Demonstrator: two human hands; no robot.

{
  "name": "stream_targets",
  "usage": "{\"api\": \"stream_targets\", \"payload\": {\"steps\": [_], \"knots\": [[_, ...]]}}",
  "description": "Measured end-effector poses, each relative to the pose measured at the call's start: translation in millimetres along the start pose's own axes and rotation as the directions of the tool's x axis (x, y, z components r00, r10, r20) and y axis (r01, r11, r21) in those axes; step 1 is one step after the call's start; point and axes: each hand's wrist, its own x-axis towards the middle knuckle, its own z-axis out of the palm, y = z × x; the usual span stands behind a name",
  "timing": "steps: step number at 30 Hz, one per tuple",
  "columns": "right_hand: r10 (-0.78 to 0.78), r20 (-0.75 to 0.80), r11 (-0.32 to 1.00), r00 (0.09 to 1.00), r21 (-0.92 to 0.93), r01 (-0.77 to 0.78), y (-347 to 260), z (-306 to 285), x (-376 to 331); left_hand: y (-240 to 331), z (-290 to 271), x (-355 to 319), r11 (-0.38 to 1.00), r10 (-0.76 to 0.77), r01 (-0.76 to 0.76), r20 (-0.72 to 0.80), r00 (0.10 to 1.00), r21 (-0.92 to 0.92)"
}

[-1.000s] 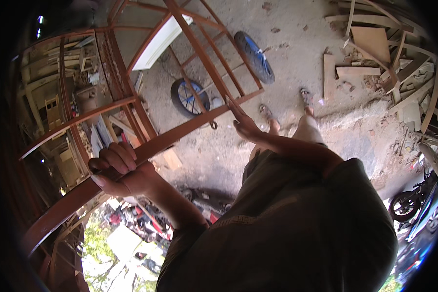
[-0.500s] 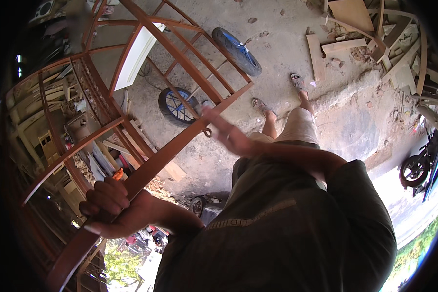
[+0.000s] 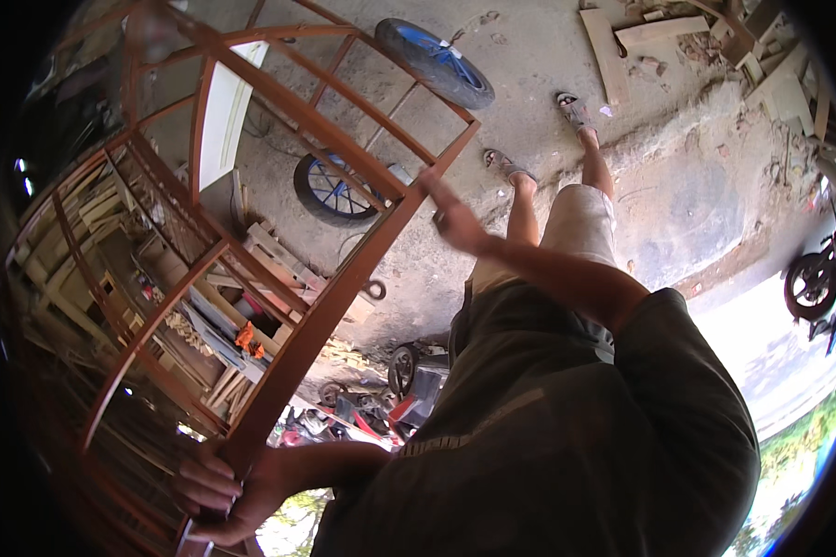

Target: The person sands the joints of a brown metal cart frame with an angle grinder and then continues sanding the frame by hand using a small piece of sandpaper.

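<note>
A large red-brown cart-like frame (image 3: 320,316) of bars slants across the left half. My left hand (image 3: 215,494) is wrapped round the near end of its long rail at the lower left. A finger of my right hand (image 3: 455,221) stretches to the same rail near its far corner, seeming to touch it. The other fingers look partly curled and slightly blurred, with no held thing visible. A small metal ring (image 3: 373,290) sticks out from the rail's side between my hands. One blue-spoked wheel (image 3: 336,188) shows beneath the frame, and another blue-rimmed wheel (image 3: 435,63) stands beyond it.
A white panel (image 3: 229,125) sits within the frame. Stacked timber and an orange object (image 3: 246,340) lie behind the bars at left. Boards (image 3: 606,56) and scrap wood lie at the far right. Motorcycles stand right (image 3: 811,286) and below the frame (image 3: 404,371). My sandalled feet are on rough concrete.
The frame has swung in view, its near end shifting right and down with my left hand still round it. My right hand has moved right and slightly up, staying by the rail.
</note>
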Motion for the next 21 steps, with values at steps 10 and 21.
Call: {"api": "stream_targets", "payload": {"steps": [10,21], "knots": [[0.264,-0.182,0.930,0.947,-0.214,-0.300,157.9,6.3,34.0,-11.9,23.8,-1.1,0.977,0.153,-0.136,-0.094,0.984,0.165],[0.248,-0.274,0.956,0.929,-0.083,-0.280,120.9,19.4,21.1,-20.6,22.0,3.7,0.894,0.209,-0.212,0.051,0.977,0.395]]}}
